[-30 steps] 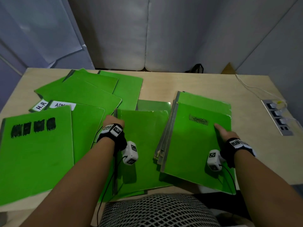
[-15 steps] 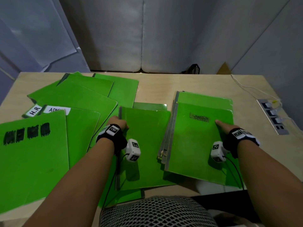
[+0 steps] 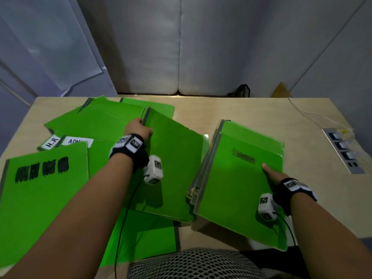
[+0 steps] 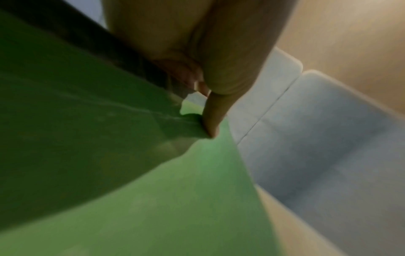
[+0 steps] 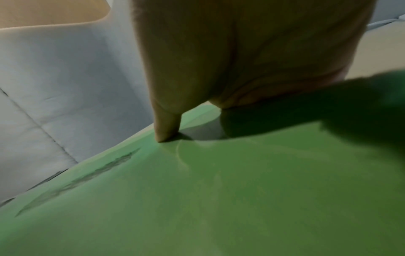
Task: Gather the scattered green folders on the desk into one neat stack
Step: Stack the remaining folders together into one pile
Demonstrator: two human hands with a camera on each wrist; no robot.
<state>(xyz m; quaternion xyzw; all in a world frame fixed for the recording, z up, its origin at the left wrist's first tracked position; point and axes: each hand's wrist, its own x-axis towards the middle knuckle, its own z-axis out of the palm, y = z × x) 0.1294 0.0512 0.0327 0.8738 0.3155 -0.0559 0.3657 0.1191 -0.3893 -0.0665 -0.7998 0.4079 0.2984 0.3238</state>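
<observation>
Several green folders lie scattered over the left half of the desk (image 3: 247, 109). My left hand (image 3: 138, 127) grips the far spine corner of one green folder (image 3: 177, 168), which is lifted and tilted, its near edge low by the stack. In the left wrist view the thumb (image 4: 210, 124) presses on that folder (image 4: 153, 199), with fingers curled behind its spine. At the right sits a stack of green folders (image 3: 237, 188). My right hand (image 3: 271, 174) holds its right edge with the thumb on the top cover (image 5: 219, 199); the fingers are hidden under it.
A large folder with black scribbles (image 3: 44, 198) lies at the near left, beside folders labelled H.R (image 3: 51, 141) and ADM (image 3: 76, 140). Another folder (image 3: 145, 238) overhangs the front edge. A power strip (image 3: 342, 152) and its white cable (image 3: 312, 115) lie at the right.
My left hand has raised the middle folder by its far spine corner and carried it away from me, so it now tilts off the desk. The right hand has stayed on the stack.
</observation>
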